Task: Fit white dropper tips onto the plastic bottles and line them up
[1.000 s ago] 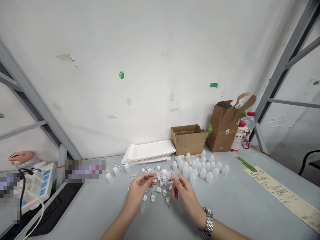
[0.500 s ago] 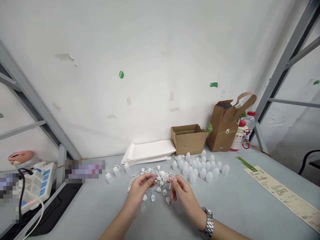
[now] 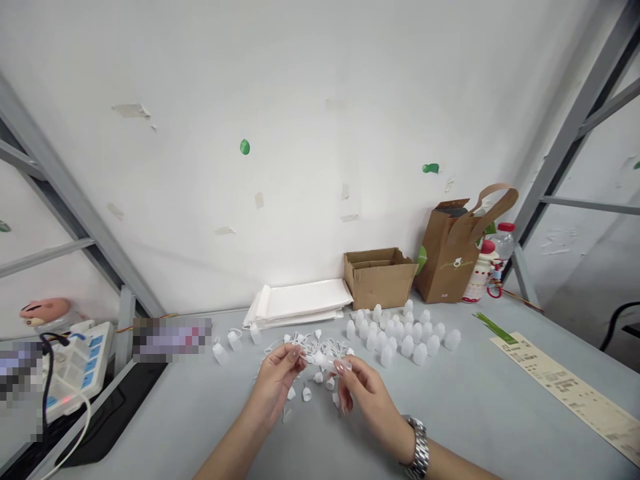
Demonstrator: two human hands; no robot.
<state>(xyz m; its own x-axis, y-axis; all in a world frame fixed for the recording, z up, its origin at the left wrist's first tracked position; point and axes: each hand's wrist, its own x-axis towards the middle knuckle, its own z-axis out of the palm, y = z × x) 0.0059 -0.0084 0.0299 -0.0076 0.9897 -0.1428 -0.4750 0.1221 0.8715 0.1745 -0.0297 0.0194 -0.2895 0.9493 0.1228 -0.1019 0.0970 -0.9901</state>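
My left hand (image 3: pixel 274 381) is closed in a pinch on a thin white cord, whose small white cap (image 3: pixel 312 359) points right. Between the thumb and fingers of my right hand (image 3: pixel 367 392) lies a small translucent white bottle (image 3: pixel 328 362), held sideways. Cap and bottle meet end to end between the hands; whether they are joined I cannot tell. Below and behind the hands is a loose heap of white caps with cords (image 3: pixel 307 394). Several translucent bottles (image 3: pixel 407 345) stand grouped to the right. Three capped bottles with cord loops (image 3: pixel 220 353) stand at the left.
White padded envelopes (image 3: pixel 305 300) lie stacked against the wall beside an open cardboard box (image 3: pixel 383 287). Farther right are a brown paper bag (image 3: pixel 450 267) and a red-topped bottle (image 3: pixel 477 277). A long printed strip (image 3: pixel 565 390) lies at right, a power strip (image 3: pixel 80 367) at left.
My left hand has moved slightly left and the cord now stretches between the hands. The cap and the bottle have come into line, with the bottle lying more level.
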